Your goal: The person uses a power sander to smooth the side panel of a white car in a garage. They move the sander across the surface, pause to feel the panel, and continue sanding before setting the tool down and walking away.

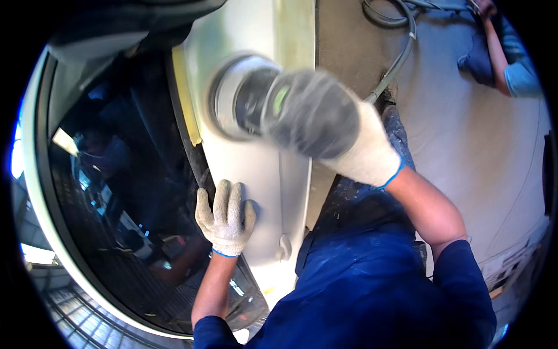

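A dark power sander [314, 113] with a round pad [229, 96] is in my right hand [375, 148], whose fingers are mostly hidden behind the tool's body. The pad is against a white vehicle panel [250, 163] that has greenish and yellowish patches. Motion blurs the sander. My left hand [225, 221] is stretched out, palm down, on the same panel beside the dark glass. Both hands wear off-white knit gloves with blue cuffs.
Dark, reflective window glass [128, 174] fills the left side. Yellow masking tape [186, 96] runs along its edge. A grey hose [398, 64] trails over the floor [471, 145] behind the tool. Another person's arm [497, 52] shows at the upper right.
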`<control>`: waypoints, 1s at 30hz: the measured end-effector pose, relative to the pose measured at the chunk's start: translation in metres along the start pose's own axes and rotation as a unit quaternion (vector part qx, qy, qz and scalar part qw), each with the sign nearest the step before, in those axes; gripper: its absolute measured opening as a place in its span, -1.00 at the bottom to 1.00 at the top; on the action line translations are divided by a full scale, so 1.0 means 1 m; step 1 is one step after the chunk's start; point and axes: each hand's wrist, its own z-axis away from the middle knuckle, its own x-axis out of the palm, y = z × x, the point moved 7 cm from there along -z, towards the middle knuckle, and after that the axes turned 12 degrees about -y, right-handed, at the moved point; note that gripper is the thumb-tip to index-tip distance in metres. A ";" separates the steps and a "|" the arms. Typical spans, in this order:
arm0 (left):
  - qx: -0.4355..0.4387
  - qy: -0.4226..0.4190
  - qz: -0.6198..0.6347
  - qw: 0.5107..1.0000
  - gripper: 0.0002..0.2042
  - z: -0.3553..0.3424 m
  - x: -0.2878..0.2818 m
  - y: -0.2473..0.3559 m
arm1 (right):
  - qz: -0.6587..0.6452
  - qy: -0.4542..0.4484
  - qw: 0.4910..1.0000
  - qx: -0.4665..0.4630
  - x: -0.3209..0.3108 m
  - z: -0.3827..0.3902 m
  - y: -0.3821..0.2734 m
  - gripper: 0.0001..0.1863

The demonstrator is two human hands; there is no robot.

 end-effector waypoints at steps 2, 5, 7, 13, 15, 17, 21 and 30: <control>0.001 -0.003 0.008 1.000 -0.42 -0.002 -0.005 0.000 | 0.029 -0.002 0.999 -0.012 -0.017 -0.019 -0.022 -0.40; 0.006 -0.008 0.020 1.000 -0.44 -0.005 -0.001 -0.002 | 0.278 -0.027 0.959 -0.046 -0.029 -0.045 -0.032 -0.62; 0.014 0.002 0.025 1.000 -0.45 -0.003 0.000 -0.003 | 0.214 -0.028 0.976 0.015 -0.035 -0.051 -0.024 -0.63; 0.033 -0.003 0.037 0.999 -0.43 -0.008 -0.006 -0.003 | 0.220 -0.015 0.975 0.002 -0.040 -0.040 -0.009 -0.44; 0.023 -0.032 0.018 0.999 -0.51 -0.005 -0.002 -0.005 | 0.256 -0.027 0.966 -0.012 -0.036 -0.045 -0.020 -0.47; 0.024 -0.028 0.017 0.999 -0.51 -0.006 0.000 -0.003 | 0.279 -0.021 0.959 -0.036 -0.044 -0.051 -0.027 -0.55; 0.026 -0.018 0.017 0.999 -0.51 -0.004 0.000 -0.002 | 0.273 0.007 0.962 -0.006 -0.055 -0.052 -0.014 -0.65; 0.031 -0.026 0.036 0.999 -0.47 -0.003 0.004 0.000 | 0.214 0.033 0.973 -0.076 -0.064 -0.075 -0.025 -0.67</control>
